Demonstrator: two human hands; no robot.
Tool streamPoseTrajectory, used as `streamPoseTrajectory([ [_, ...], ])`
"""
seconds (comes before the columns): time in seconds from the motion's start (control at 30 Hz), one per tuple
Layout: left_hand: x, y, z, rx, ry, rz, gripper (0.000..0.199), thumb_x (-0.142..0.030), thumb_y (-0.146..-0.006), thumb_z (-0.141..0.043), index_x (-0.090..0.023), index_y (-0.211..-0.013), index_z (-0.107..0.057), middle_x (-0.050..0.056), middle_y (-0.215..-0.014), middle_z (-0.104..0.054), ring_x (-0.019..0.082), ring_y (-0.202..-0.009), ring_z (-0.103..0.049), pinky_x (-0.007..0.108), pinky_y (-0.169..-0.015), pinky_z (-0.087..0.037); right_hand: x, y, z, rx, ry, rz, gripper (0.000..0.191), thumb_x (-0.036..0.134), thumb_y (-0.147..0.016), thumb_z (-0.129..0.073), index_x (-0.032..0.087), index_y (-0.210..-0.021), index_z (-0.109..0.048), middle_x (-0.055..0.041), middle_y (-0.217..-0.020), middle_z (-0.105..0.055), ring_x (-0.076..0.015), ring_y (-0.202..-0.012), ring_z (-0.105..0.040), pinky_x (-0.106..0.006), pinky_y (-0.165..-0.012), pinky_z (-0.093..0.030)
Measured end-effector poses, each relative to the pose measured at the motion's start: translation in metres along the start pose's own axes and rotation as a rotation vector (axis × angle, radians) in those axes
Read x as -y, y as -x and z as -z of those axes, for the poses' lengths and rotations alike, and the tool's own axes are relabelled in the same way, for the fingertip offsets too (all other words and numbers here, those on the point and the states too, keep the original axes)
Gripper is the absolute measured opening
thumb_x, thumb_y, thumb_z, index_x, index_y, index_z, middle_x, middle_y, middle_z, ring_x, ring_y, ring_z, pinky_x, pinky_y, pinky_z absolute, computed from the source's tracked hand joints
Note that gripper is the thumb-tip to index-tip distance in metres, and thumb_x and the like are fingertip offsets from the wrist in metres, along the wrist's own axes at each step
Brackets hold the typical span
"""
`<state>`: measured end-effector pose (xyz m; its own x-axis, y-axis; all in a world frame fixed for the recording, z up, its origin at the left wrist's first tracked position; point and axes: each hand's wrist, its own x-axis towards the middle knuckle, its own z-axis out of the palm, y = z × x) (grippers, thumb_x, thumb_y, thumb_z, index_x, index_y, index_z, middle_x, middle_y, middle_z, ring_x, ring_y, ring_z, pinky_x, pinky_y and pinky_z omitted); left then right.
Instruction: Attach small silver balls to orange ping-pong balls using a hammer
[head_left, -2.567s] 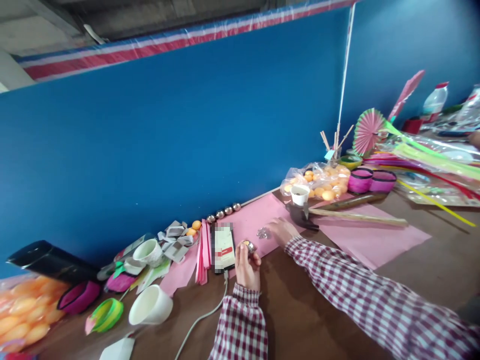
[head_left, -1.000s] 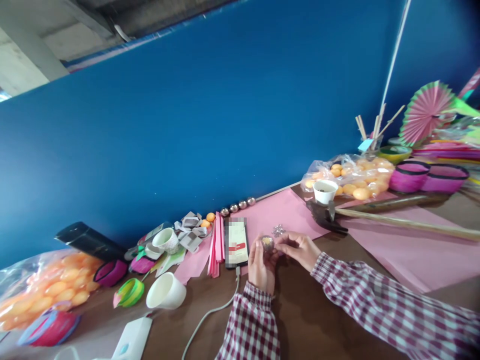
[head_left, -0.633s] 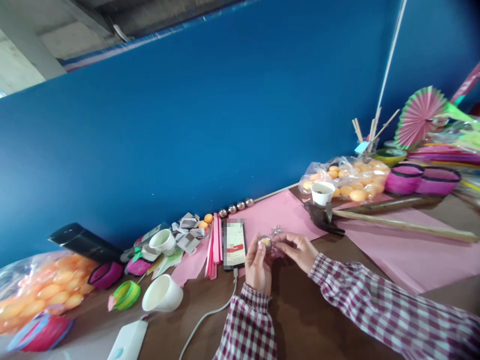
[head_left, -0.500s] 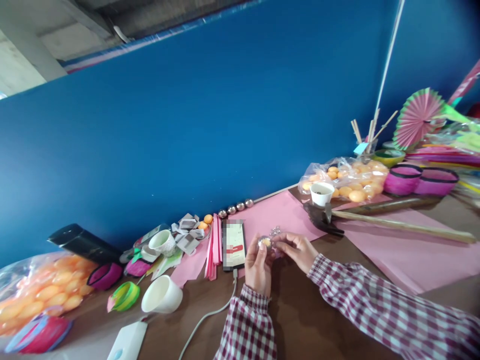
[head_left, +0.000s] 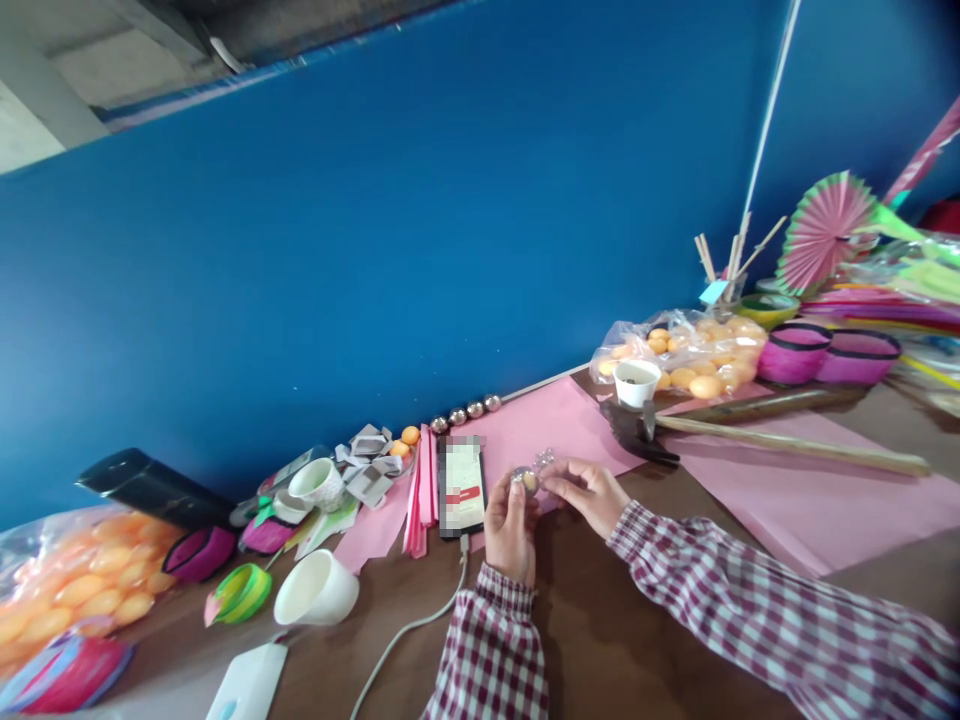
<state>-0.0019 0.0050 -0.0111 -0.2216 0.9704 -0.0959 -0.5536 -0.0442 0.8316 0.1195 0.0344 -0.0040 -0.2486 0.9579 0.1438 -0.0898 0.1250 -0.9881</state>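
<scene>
My left hand (head_left: 510, 535) is closed around a small ball (head_left: 527, 481), thumb on its near side. The ball looks covered in silvery bits, with an orange patch bare on its right. Beside it, my right hand (head_left: 589, 495) pinches with thumb and forefinger at the ball's right edge; whatever lies between those fingertips is too small to make out. Just behind both hands, a little heap of shiny silver pieces (head_left: 545, 457) rests on pink paper (head_left: 532, 425). A phone (head_left: 462, 487) lies left of my left hand, with a cable plugged into its near end.
Several silver balls (head_left: 475, 410) line the wall's foot. A hammer (head_left: 787, 445) lies to the right, near a white cup (head_left: 636, 382) and a bag of orange balls (head_left: 705, 350). Leftward are a paper cup (head_left: 317, 588), a white power bank-like box (head_left: 249, 682) and another bag of orange balls (head_left: 94, 575).
The ball has turned slightly in my left hand, so its orange patch now faces more to the right. My right fingertips stay close beside it. The whole view has shifted a little.
</scene>
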Motion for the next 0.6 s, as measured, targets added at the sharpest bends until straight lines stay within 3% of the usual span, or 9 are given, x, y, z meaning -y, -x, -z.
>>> streamPoseTrajectory([
  [0.2, 0.0005, 0.0022, -0.0043, 0.028, 0.015, 0.006, 0.035, -0.030, -0.070, -0.059, -0.020, -0.103, -0.055, 0.005, -0.091, -0.063, 0.014, -0.081, -0.059, 0.027, -0.071, -0.046, 0.0013, 0.0001, 0.0009, -0.002, 0.099, 0.066, 0.018, 0.033, -0.071, -0.055, 0.016, -0.074, -0.058, -0.0004, -0.071, -0.059, -0.0117, -0.064, -0.054, -0.025, -0.062, -0.044],
  [0.43, 0.0026, 0.0016, -0.0052, 0.024, 0.017, -0.001, 0.033, -0.028, -0.069, -0.059, -0.019, -0.101, -0.057, 0.006, -0.095, -0.064, 0.017, -0.088, -0.058, 0.028, -0.076, -0.046, 0.0044, 0.0005, -0.0002, 0.015, 0.073, 0.022, 0.018, 0.033, -0.070, -0.055, 0.014, -0.069, -0.057, -0.0068, -0.099, -0.059, -0.0167, -0.085, -0.056, -0.029, -0.075, -0.044],
  [0.6, 0.0057, -0.0005, -0.0022, 0.058, 0.012, -0.004, 0.034, -0.025, -0.071, -0.058, -0.020, -0.104, -0.055, 0.006, -0.099, -0.062, 0.018, -0.094, -0.056, 0.030, -0.083, -0.043, 0.0052, 0.0005, -0.0006, 0.024, 0.057, -0.015, 0.020, 0.034, -0.069, -0.057, 0.014, -0.068, -0.058, -0.0071, -0.094, -0.061, -0.0184, -0.086, -0.056, -0.031, -0.076, -0.044],
])
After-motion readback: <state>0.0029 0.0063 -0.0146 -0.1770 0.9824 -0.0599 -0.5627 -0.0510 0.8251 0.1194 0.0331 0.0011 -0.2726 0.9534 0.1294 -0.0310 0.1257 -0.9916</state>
